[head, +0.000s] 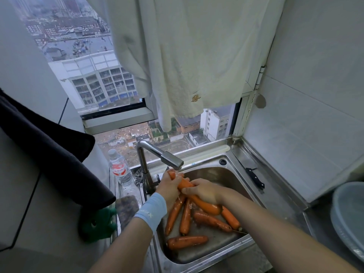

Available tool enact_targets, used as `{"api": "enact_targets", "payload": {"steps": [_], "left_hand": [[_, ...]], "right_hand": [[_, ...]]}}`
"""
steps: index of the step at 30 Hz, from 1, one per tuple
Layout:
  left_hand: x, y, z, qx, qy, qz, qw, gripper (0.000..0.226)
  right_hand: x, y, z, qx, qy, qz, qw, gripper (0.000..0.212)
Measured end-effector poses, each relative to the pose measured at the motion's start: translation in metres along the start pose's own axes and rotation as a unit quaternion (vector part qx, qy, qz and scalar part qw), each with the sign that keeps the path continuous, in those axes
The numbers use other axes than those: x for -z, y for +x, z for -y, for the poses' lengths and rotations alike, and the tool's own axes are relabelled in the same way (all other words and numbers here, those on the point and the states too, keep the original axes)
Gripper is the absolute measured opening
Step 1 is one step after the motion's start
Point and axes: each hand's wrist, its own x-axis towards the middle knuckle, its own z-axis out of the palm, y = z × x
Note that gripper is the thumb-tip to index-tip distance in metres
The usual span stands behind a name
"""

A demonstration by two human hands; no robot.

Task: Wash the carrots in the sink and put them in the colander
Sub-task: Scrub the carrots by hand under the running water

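Note:
Both hands hold one long orange carrot [206, 206] under the steel faucet [171, 160], above the steel sink [226, 175]. My left hand [169, 186], with a pale blue wristband below it, grips the carrot's thin upper end right beneath the spout. My right hand [204, 191] wraps around its middle, and the thick end sticks out lower right. Several more wet carrots [187, 241] lie on the sink bottom under my hands. A pale translucent basin [348, 219], possibly the colander, shows at the right edge on the counter.
A black-handled knife [255, 177] lies on the sink's right rim. A water bottle [119, 170] stands left of the faucet, with a brown sponge [127, 208] and a green scrubber [98, 225] nearer me. A dark cloth [49, 152] hangs left; a white towel [189, 62] hangs over the window.

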Motion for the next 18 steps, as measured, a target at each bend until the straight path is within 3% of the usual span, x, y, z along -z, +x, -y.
{"api": "enact_targets", "payload": {"steps": [2, 5, 13, 15, 18], "left_hand": [[0.001, -0.002, 0.001, 0.006, -0.024, 0.022, 0.999, 0.040], [-0.004, -0.009, 0.003, 0.001, -0.063, 0.003, 0.998, 0.040], [-0.018, -0.006, 0.001, -0.063, 0.000, -0.142, 0.988, 0.013], [-0.017, -0.004, -0.002, -0.063, -0.013, -0.184, 0.981, 0.025], [-0.009, -0.002, -0.003, -0.008, -0.107, -0.141, 0.984, 0.033]], "right_hand": [[0.000, -0.001, -0.002, 0.001, 0.021, 0.006, 1.000, 0.036], [-0.002, -0.003, 0.000, 0.012, 0.002, -0.002, 1.000, 0.035], [-0.008, -0.002, 0.007, 0.050, -0.091, -0.026, 0.994, 0.034], [-0.009, -0.001, 0.009, 0.056, -0.106, -0.021, 0.993, 0.035], [-0.007, 0.000, 0.005, 0.038, -0.092, -0.016, 0.995, 0.037]]}}
